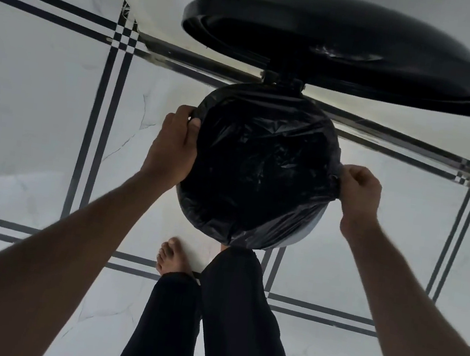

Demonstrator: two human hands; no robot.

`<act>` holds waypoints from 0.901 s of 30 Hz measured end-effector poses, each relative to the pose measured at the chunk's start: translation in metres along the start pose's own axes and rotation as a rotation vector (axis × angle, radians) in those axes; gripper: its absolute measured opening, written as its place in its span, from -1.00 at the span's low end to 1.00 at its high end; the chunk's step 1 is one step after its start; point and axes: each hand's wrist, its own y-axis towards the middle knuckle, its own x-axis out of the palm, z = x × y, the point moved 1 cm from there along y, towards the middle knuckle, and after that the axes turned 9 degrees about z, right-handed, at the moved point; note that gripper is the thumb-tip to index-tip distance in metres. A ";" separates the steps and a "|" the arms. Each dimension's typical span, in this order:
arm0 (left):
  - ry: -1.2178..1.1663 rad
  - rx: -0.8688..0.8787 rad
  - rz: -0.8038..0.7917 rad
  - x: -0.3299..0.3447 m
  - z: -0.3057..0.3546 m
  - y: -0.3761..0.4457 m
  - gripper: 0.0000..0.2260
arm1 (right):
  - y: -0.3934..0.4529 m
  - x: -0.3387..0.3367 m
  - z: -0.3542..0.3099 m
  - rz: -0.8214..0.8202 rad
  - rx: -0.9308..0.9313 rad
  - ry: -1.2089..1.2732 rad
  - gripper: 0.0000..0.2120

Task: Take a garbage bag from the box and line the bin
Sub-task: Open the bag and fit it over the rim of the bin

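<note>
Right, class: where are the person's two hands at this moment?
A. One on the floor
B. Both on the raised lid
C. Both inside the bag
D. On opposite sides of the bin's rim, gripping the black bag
D: the left hand and right hand pinch the garbage bag at opposite sides of the rim, below the raised lid.

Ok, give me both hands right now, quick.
Left hand: closed, pinching the garbage bag edge at the bin's left rim.
Right hand: closed, gripping the bag edge at the right rim.

Floor (39, 134): white marbled tiles, dark double-line borders. My bare foot (171, 257) rests flat on it; black trousers (227, 320) cover my legs.
</note>
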 end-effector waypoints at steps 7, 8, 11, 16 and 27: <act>-0.086 -0.164 0.070 -0.004 -0.004 -0.009 -0.65 | -0.065 -0.007 0.035 0.064 0.109 0.173 -0.86; -0.125 -0.214 0.112 -0.006 -0.004 -0.014 -0.62 | -0.068 -0.008 0.035 0.080 0.136 0.214 -0.87; -0.226 -0.361 0.270 -0.010 0.000 -0.037 -0.57 | -0.070 -0.010 0.033 0.122 0.159 0.268 -0.93; -0.397 -0.611 0.351 -0.002 -0.006 -0.094 -0.66 | -0.061 -0.020 0.031 -0.015 0.354 0.367 -0.84; -0.710 -0.888 0.213 0.013 -0.006 -0.149 -0.88 | -0.063 -0.027 0.031 -0.217 0.418 0.354 -0.82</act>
